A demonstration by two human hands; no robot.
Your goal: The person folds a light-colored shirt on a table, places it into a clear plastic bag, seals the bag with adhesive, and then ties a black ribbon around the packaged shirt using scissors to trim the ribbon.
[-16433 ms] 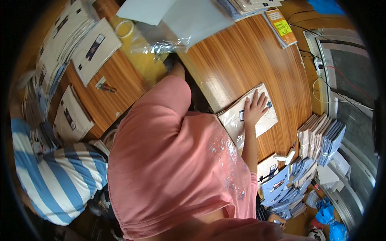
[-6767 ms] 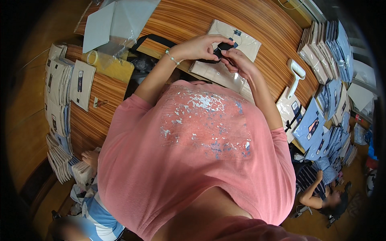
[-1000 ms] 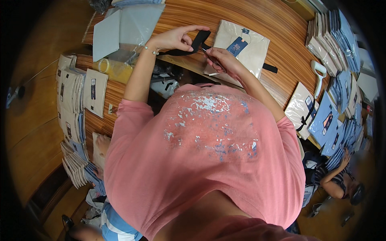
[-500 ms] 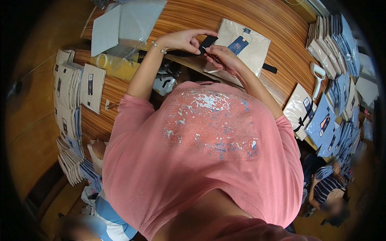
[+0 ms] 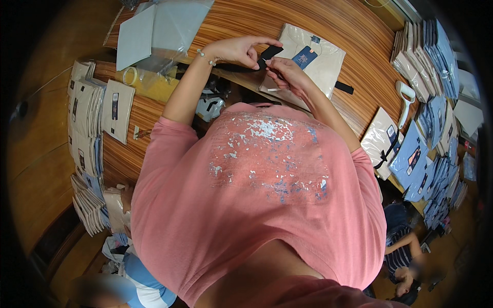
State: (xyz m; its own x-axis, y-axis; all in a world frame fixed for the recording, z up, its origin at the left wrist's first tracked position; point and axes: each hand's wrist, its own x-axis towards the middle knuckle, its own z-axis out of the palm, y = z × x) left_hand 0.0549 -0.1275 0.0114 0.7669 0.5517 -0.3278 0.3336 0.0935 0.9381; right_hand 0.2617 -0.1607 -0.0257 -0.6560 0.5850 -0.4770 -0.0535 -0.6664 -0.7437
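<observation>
A black fabric band (image 5: 270, 52) stretches between my hands at the near edge of a folded beige garment (image 5: 328, 57). My left hand (image 5: 235, 51) is closed on it, index finger along its upper edge and thumb below. My right hand (image 5: 290, 75) pinches the band's lower part, where a tiny white bit shows at the fingertips, too small to name. Against the garment lies a dark blue hang tag (image 5: 305, 57) on a string. A black strip end (image 5: 344, 87) pokes out from the garment's right side; whether it joins the band is hidden.
Bagged beige garments (image 5: 411, 64) and blue garments (image 5: 436, 56) are stacked at right, near a white lint roller (image 5: 405, 95). Clear plastic bags (image 5: 174, 25) lie at far left, by a tape roll (image 5: 130, 76). More beige stacks (image 5: 84, 113) stand left. Two people work nearby.
Both hands and the band have shifted very slightly right, with the grip kept. At lower right, a co-worker has leaned over and no longer shows the blue bundle in hand.
</observation>
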